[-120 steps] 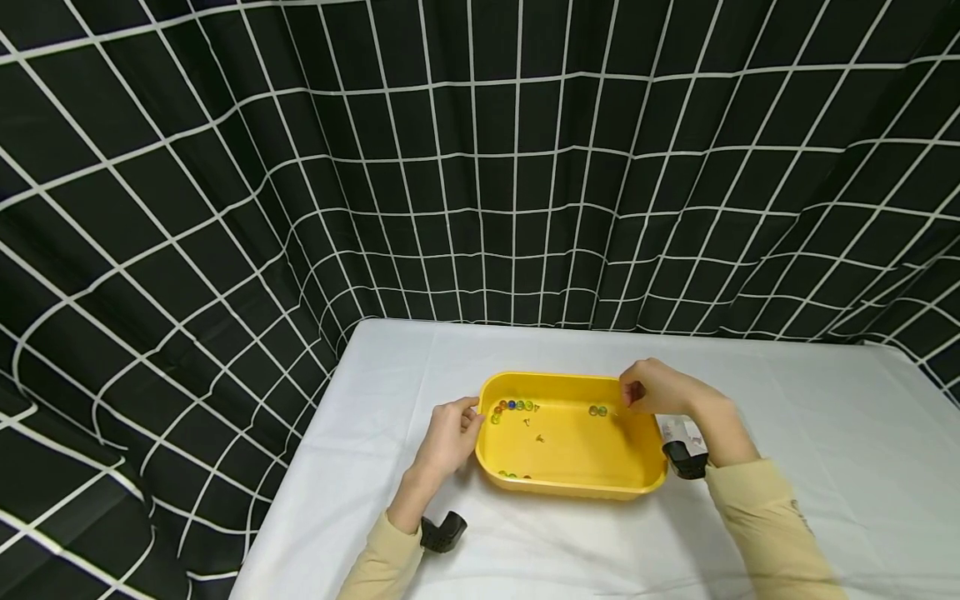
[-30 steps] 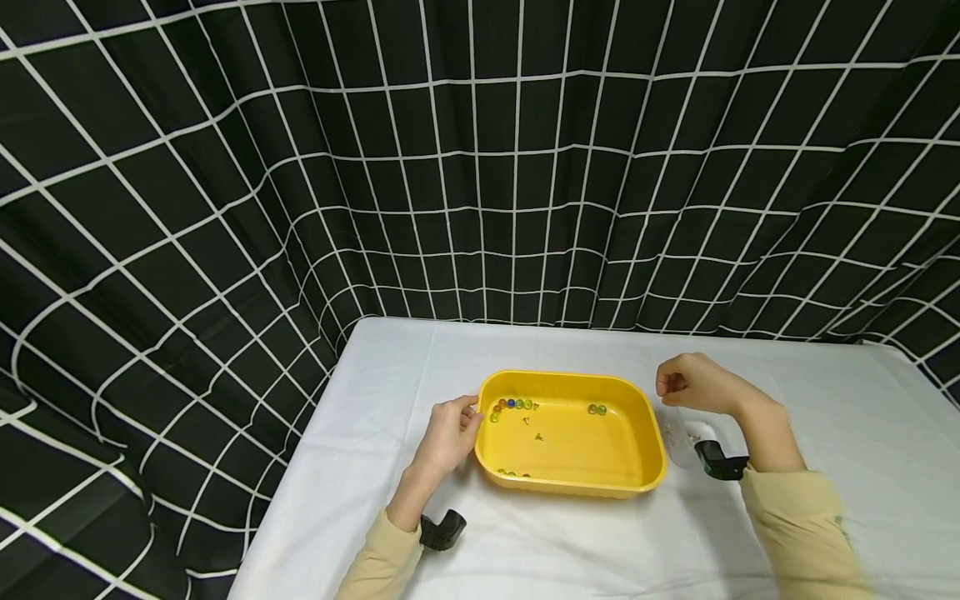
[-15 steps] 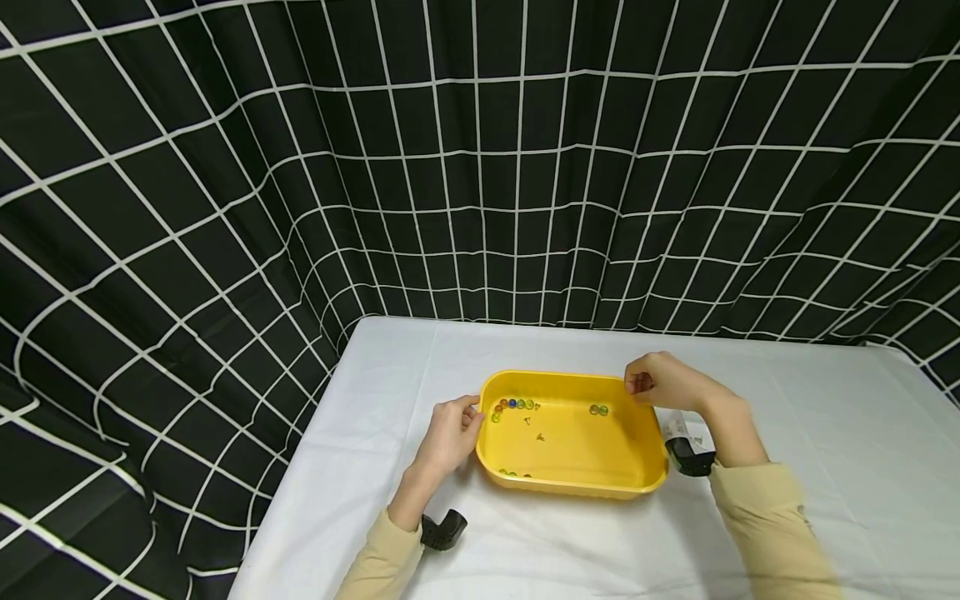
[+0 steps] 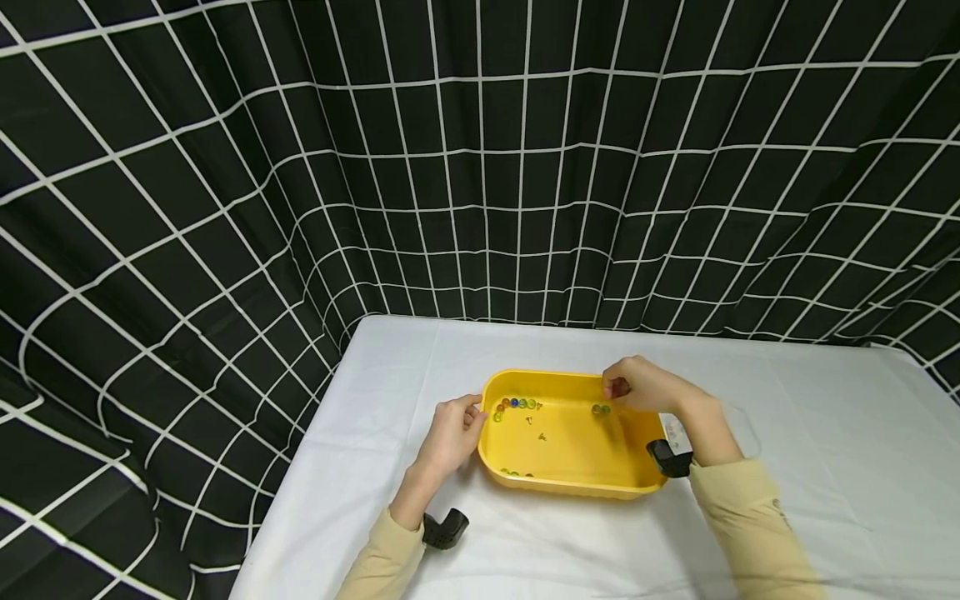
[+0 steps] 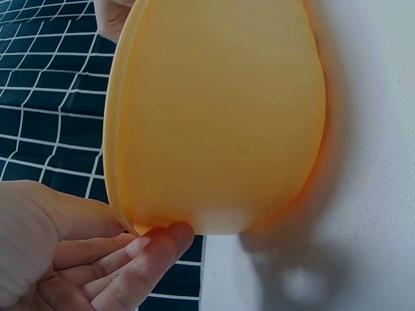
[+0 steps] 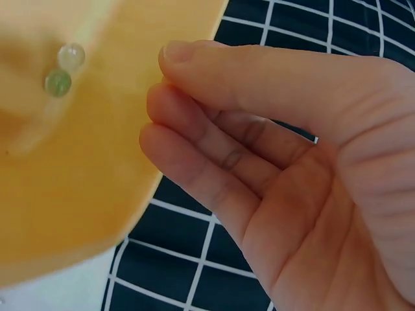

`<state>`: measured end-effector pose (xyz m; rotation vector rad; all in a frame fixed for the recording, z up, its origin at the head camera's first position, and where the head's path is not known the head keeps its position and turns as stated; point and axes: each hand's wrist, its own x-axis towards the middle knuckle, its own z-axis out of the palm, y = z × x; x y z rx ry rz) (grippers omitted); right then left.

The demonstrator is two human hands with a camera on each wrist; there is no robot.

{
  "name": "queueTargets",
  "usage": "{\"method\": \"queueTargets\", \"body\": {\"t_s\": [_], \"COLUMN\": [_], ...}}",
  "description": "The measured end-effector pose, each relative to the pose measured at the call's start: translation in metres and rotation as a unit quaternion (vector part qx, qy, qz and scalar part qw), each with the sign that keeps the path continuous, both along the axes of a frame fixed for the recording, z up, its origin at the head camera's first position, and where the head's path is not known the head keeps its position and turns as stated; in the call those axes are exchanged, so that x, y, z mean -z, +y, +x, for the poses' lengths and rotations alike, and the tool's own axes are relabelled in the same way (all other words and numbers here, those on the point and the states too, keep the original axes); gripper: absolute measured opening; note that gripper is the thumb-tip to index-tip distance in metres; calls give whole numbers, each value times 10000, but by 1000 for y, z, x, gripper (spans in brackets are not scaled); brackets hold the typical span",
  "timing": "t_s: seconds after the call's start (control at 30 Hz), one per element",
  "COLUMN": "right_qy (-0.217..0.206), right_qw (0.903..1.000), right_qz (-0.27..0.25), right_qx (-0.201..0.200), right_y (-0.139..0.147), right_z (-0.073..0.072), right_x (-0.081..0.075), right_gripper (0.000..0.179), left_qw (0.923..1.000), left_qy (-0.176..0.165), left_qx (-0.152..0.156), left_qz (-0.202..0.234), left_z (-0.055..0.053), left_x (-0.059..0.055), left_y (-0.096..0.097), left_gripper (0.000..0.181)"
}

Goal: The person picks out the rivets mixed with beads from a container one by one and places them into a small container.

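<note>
A yellow plastic tray (image 4: 570, 479) stands on the white-covered table. My left hand (image 4: 450, 433) pinches its left rim between thumb and fingers, as the left wrist view also shows. My right hand (image 4: 645, 385) is over the tray's right end, fingers bent and thumb tip close to the forefinger; in the right wrist view nothing shows between them. Beneath its fingertips lie a pale marble (image 6: 71, 57) and a green marble (image 6: 58, 83), touching. More glass marbles (image 4: 514, 403) line the far left corner, a few sit along the near wall. Small brass-coloured pieces (image 4: 542, 437) lie on the tray floor.
To the right of the tray, a small clear container (image 4: 677, 435) is partly hidden behind the right wrist and its black wrist camera (image 4: 669, 458). A black curtain with white grid lines (image 4: 517, 208) hangs behind the table's far edge.
A second ago my right hand was above the clear container, right of the tray; it has moved left over the tray beside the two marbles. My left hand has stayed on the rim.
</note>
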<state>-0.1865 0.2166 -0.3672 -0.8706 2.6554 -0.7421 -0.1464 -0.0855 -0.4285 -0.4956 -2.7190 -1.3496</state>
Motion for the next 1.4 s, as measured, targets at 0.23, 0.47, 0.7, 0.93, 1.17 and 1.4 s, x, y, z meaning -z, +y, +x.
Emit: {"method": "queueTargets", "body": {"t_s": [0.23,0.47,0.7,0.93,1.17,1.4], "right_qy": [-232,-300,-290,-445,-455,-586], "right_qw": [9994,9989,9977,9956,9934,9921], "right_qz": [-169,-178,-117,-196,-196,-213], "right_qx": [-174,-320,-604,-798,-1032,-1092], "right_y": [-9,-19,-33,-44,-53,-62], "right_z": [-2,-7,-10,-11,-13,-13], "right_x": [8,17,20,24,30,36], "right_gripper": [13,10,11,14,19,16], "left_qw": [10000,9999,9998,9997,9997,9998], "left_qy": [16,61,86,130,110,61], "left_qx": [68,82,109,141,147,139], "left_qz": [47,91,162,125,153,131], "left_z": [0,-1,-1,-1,-2,-2], "left_x": [-1,0,0,1,1,0], "left_y": [0,-1,-1,0,-1,-1], "left_gripper": [27,27,27,27,27,27]}}
